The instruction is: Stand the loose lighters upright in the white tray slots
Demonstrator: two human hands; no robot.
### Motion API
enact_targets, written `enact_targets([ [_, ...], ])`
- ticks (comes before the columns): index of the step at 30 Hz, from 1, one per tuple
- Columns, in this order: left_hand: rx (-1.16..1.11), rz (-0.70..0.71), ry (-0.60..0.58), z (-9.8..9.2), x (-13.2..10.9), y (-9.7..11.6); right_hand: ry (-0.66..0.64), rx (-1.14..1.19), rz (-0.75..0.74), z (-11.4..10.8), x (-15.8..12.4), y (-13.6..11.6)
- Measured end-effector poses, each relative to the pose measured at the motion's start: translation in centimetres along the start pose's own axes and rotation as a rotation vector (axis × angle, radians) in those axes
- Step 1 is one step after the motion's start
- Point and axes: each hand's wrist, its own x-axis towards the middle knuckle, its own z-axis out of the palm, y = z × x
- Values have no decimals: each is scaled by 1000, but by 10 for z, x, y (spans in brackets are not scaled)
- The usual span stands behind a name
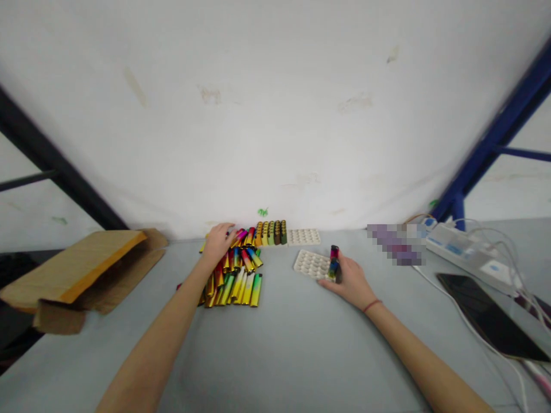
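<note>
My left hand (218, 245) lies over the back left of a pile of shiny lighters (236, 287) in gold, red, green, blue and pink. Its fingers look spread, and their tips partly hide among the lighters. At the right end of a pale moulded tray (307, 265) with rows of round hollows, my right hand (350, 278) closes on a dark, shiny lighter (334, 252) held upright. A second blue-and-gold lighter (332, 268) shows just in front of it; whether it is gripped too is unclear.
Behind the pile, rows of upright lighters (271, 232) fill another tray; beside it is a bare-celled tray (304, 236) against the wall. An open cardboard box (77, 269) stands at left. A phone (491, 315), power strip (469, 255) and white cables lie at right.
</note>
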Motion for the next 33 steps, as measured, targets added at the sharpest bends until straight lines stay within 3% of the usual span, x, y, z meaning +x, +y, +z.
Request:
enact_targets([
  [1,-10,56,12,5,-6,19,-4,3,2,-1,0,-1],
  [4,-81,209,-97,27,-35,90,-24,14,9,-3,2,-2],
  [8,-125,240,-290,65,-79,187,-28,-1,32,-3,3,-1],
  [10,-155,334,-340,80,-91,219,-33,-5,30,-3,4,0],
  [12,-215,367,-368,88,-94,234,-40,-3,14,-2,5,1],
  [15,-316,302,-321,79,-83,228,-40,-16,-1,-3,6,2],
  [18,-320,217,-244,50,-63,198,-45,-35,8,-4,7,2],
  [20,-204,117,-218,26,-50,168,-54,-30,11,-4,8,3],
  [24,215,-152,-296,-8,-36,113,-49,-22,10,-3,9,4],
  [28,350,-252,-286,-13,-44,89,-45,-28,19,-2,11,3],
  [31,420,-332,-219,-8,-53,90,-54,-20,24,-3,12,2],
  [33,461,-304,-99,-2,-58,96,-71,4,25,-4,13,2],
])
